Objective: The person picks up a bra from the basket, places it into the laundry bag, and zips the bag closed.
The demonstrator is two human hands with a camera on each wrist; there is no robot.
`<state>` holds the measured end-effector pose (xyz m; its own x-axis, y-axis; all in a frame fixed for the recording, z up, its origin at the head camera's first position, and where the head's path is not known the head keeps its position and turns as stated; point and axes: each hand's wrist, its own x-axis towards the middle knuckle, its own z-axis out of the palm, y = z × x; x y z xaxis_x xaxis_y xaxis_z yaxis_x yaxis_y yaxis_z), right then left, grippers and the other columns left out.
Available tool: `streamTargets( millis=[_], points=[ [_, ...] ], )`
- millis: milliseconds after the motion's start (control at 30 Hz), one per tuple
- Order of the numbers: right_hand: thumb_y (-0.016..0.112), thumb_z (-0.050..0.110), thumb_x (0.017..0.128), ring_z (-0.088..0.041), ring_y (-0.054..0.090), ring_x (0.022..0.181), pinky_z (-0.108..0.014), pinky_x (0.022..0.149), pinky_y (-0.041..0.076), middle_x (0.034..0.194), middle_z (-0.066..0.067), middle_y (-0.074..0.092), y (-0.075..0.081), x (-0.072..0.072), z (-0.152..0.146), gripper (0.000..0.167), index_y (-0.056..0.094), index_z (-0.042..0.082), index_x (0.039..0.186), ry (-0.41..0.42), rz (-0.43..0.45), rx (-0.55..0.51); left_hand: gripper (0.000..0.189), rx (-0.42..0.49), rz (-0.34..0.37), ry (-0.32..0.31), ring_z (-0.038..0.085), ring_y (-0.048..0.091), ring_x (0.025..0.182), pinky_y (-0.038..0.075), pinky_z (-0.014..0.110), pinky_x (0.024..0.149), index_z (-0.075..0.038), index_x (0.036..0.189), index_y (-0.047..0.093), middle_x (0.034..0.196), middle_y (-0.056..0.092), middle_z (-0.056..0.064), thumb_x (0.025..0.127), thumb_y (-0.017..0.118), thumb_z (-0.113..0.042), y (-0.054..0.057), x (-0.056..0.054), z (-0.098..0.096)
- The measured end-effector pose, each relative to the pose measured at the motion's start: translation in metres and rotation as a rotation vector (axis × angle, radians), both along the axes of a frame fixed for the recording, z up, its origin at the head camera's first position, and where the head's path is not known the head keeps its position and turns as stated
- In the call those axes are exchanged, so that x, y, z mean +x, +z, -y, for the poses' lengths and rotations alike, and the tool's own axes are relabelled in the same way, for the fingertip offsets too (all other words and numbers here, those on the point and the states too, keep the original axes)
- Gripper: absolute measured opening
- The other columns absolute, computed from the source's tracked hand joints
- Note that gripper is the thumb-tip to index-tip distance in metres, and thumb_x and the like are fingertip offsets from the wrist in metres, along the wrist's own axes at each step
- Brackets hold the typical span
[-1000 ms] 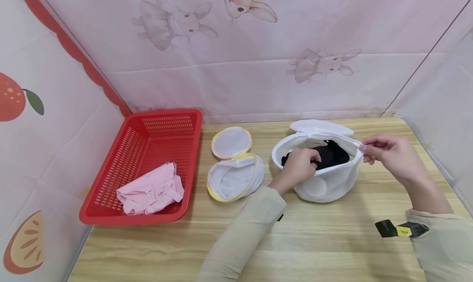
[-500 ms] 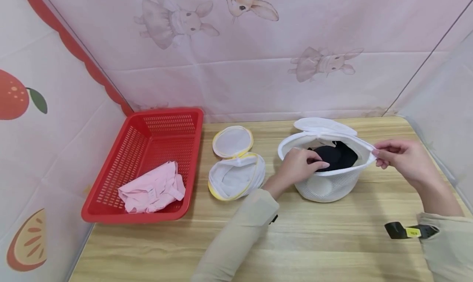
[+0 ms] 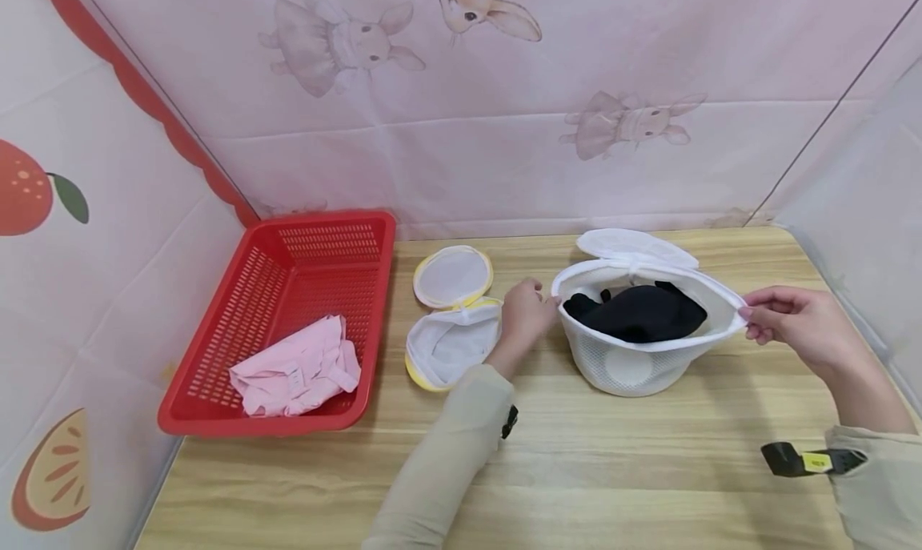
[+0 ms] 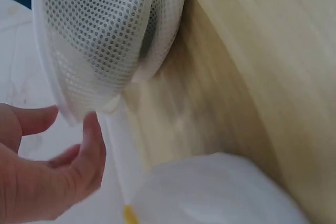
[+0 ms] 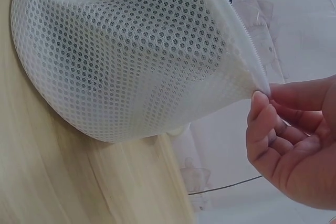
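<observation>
since a second ago the left hand [image 3: 528, 314] has come out of the round white mesh laundry bag [image 3: 634, 358] and now sits at the bag's left rim, fingers curled, thumb and fingertips at the edge; from the left wrist view the thumb [image 4: 92, 145] touches the rim, though whether it truly pinches it i cannot tell for sure. the right hand [image 3: 788, 326] pinches the opposite rim between thumb and forefinger, pulling the mouth wide.

inside the bag lies the black garment [image 3: 637, 311], bundled and sitting below the rim, so the loading looks done as far as i can judge. the bag's white round lid flap [image 3: 637, 248] lies folded back behind it and the zip along the rim is undone, so closing appears to be what is left.

just left of the hand stands a smaller white mesh bag with yellow trim [image 3: 450, 343], its lid also open. further left, a red plastic basket [image 3: 216, 390] holds a crumpled pink garment [image 3: 295, 367]. all of it rests on the pale wooden worktop [image 3: 612, 470].
</observation>
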<state>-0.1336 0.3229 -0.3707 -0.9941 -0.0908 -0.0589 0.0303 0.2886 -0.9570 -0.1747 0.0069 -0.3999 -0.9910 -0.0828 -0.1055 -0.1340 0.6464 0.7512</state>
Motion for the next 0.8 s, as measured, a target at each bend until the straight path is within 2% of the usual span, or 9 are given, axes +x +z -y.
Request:
streamTargets(
  millis=[133, 200, 267, 367, 500, 567, 633, 800],
  points=[
    [0.052, -0.007, 0.087, -0.011, 0.058, 0.056, -0.021, 0.049, 0.049, 0.068, 0.000, 0.062, 0.001, 0.001, 0.001, 0.028, 0.067, 0.015, 0.080, 0.002, 0.013, 0.021, 0.023, 0.252, 0.109, 0.042, 0.024, 0.066, 0.078, 0.052, 0.026, 0.066, 0.002, 0.102, 0.062, 0.085, 0.067, 0.010, 0.082, 0.066, -0.009, -0.008, -0.004, 0.000],
    [0.055, -0.005, 0.087, -0.011, 0.058, 0.055, -0.021, 0.049, 0.049, 0.067, 0.001, 0.062, 0.004, 0.002, 0.002, 0.026, 0.066, 0.018, 0.080, -0.003, 0.022, 0.045, 0.018, 0.350, 0.130, 0.051, 0.028, 0.067, 0.074, 0.053, 0.026, 0.061, 0.004, 0.099, 0.063, 0.081, 0.066, 0.010, 0.081, 0.065, 0.000, -0.008, -0.004, -0.001],
    [0.057, -0.003, 0.086, -0.011, 0.057, 0.054, -0.021, 0.049, 0.049, 0.066, 0.002, 0.062, 0.008, 0.003, 0.004, 0.026, 0.064, 0.021, 0.081, -0.005, 0.020, 0.082, 0.016, 0.401, 0.133, 0.050, 0.029, 0.067, 0.073, 0.054, 0.027, 0.060, 0.006, 0.095, 0.063, 0.078, 0.065, 0.011, 0.079, 0.064, 0.006, -0.006, -0.004, -0.002],
    [0.060, 0.000, 0.085, -0.011, 0.056, 0.052, -0.021, 0.048, 0.048, 0.064, 0.002, 0.062, 0.015, 0.005, 0.007, 0.022, 0.062, 0.021, 0.083, -0.004, 0.002, 0.150, 0.013, 0.398, 0.124, 0.026, 0.024, 0.066, 0.067, 0.054, 0.025, 0.057, 0.005, 0.090, 0.064, 0.075, 0.064, 0.010, 0.078, 0.064, 0.009, -0.002, -0.003, -0.004],
    [0.058, 0.001, 0.087, -0.013, 0.056, 0.053, -0.023, 0.049, 0.048, 0.067, 0.003, 0.063, 0.027, 0.005, 0.014, 0.006, 0.060, 0.002, 0.093, 0.058, -0.021, 0.263, 0.010, 0.375, 0.099, -0.015, 0.019, 0.064, 0.060, 0.051, 0.019, 0.052, 0.004, 0.087, 0.065, 0.072, 0.063, 0.008, 0.078, 0.064, 0.008, 0.006, 0.000, -0.006],
    [0.057, -0.001, 0.087, -0.014, 0.057, 0.055, -0.025, 0.050, 0.050, 0.070, 0.002, 0.065, 0.031, 0.005, 0.019, 0.013, 0.056, -0.009, 0.097, 0.114, -0.005, 0.293, 0.010, 0.369, 0.087, -0.035, 0.018, 0.063, 0.059, 0.050, 0.017, 0.050, 0.003, 0.087, 0.065, 0.072, 0.062, 0.007, 0.078, 0.064, 0.008, 0.010, 0.002, -0.007],
    [0.058, -0.001, 0.087, -0.015, 0.058, 0.057, -0.027, 0.052, 0.051, 0.071, 0.000, 0.065, 0.032, 0.005, 0.024, 0.020, 0.053, -0.016, 0.100, 0.181, 0.017, 0.318, 0.010, 0.363, 0.082, -0.046, 0.016, 0.063, 0.058, 0.049, 0.016, 0.049, 0.003, 0.087, 0.065, 0.072, 0.062, 0.006, 0.078, 0.064, 0.008, 0.012, 0.003, -0.008],
    [0.062, 0.001, 0.084, -0.017, 0.058, 0.059, -0.030, 0.053, 0.052, 0.070, -0.005, 0.063, 0.032, 0.006, 0.032, 0.023, 0.054, -0.015, 0.100, 0.315, 0.077, 0.327, 0.010, 0.346, 0.070, -0.068, 0.015, 0.062, 0.057, 0.049, 0.016, 0.049, 0.002, 0.087, 0.065, 0.071, 0.062, 0.005, 0.078, 0.064, 0.007, 0.015, 0.005, -0.010]
  ],
)
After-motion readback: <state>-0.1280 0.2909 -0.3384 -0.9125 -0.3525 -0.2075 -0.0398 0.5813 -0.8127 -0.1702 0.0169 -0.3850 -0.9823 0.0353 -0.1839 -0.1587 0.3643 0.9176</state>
